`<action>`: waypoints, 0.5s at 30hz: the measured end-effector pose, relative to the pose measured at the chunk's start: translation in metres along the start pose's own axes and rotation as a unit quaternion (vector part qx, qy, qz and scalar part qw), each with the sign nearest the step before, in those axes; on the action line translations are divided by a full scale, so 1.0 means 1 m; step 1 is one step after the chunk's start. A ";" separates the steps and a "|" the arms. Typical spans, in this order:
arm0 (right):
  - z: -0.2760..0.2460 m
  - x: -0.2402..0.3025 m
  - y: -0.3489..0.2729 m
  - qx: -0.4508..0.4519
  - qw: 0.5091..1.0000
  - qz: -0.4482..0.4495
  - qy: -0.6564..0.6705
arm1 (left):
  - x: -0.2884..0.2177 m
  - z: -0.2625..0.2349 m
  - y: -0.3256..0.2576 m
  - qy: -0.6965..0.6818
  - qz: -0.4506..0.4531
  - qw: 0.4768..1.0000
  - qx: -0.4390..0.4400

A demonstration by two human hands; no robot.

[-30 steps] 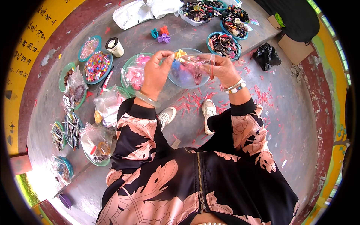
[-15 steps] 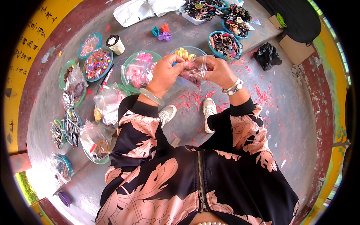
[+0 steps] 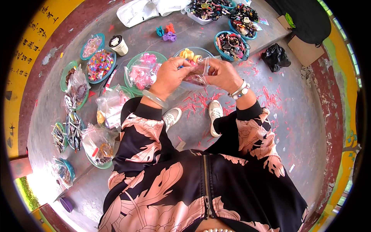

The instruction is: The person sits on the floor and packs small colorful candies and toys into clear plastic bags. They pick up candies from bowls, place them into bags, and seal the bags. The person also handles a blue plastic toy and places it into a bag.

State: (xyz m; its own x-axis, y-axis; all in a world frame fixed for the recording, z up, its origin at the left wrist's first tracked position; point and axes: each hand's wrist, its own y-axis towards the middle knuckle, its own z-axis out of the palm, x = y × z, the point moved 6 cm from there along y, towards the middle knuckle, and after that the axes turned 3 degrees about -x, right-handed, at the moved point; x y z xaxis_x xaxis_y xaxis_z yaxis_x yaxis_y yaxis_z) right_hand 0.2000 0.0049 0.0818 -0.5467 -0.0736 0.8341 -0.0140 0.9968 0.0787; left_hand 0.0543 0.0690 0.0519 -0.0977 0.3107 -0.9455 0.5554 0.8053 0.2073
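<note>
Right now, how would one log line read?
left hand: grips small clear plastic bag | right hand: grips same bag | below: grey floor

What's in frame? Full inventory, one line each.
small clear bag: one, pinkish contents, held between both hands
bowls of hair accessories: several, teal rims, left and top of floor
filled clear bags: several, left of the knees
loose hair claws: three, teal, orange, purple, top centre
yellow clips: a few, in bowl behind the hands
black bag: one, upper right
red scraps: many, floor by the shoes
white shoes: two, centre
left hand: pinching the bag, pale bangle
right hand: pinching the bag, beaded bracelets
</note>
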 end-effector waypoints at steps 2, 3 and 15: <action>0.000 -0.003 0.000 0.007 1.000 0.018 -0.010 | -0.001 -0.001 0.000 0.006 0.012 1.000 -0.022; 0.000 -0.003 0.000 0.011 0.999 0.027 -0.014 | 0.000 -0.003 0.000 0.010 0.031 0.999 -0.036; 0.005 -0.002 -0.001 0.036 0.997 -0.043 -0.046 | -0.003 0.003 -0.001 -0.013 0.033 0.999 -0.026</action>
State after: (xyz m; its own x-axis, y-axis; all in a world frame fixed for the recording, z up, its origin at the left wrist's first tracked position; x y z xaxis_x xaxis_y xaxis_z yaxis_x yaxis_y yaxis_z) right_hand 0.1971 0.0038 0.0771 -0.6161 -0.1581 0.7716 -0.1220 0.9870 0.1048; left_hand 0.0560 0.0659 0.0536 -0.0404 0.3512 -0.9354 0.5155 0.8093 0.2816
